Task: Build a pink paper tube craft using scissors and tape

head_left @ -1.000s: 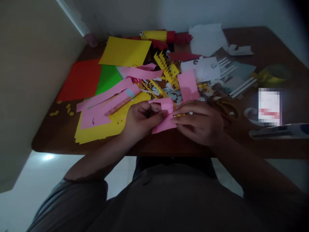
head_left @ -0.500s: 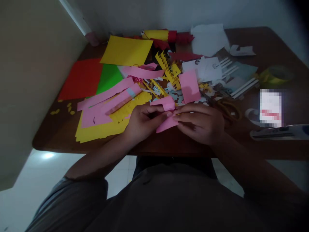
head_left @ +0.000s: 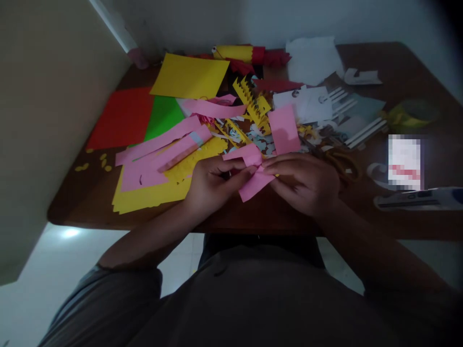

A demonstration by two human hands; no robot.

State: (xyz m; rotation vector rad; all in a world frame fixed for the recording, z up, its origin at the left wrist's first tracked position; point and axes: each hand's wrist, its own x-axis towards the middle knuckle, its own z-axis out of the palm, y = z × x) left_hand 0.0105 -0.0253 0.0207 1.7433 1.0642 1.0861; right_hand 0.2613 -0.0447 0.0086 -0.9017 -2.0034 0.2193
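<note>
Both hands meet at the near edge of the table (head_left: 415,67): the left hand (head_left: 211,185) and the right hand (head_left: 307,183) each pinch the same small pink paper piece (head_left: 253,185) between thumb and fingertips, the paper held just above the wood between them, its free corner hanging toward the person. This looks like the folding or creasing step on that strip, so the next move likely calls for a firm pinch from both sides while the fold is pressed flat. Just beyond the grip lie more pink strips (head_left: 162,149), yellow paper (head_left: 152,195) and, to its right, scissors (head_left: 342,161).
</note>
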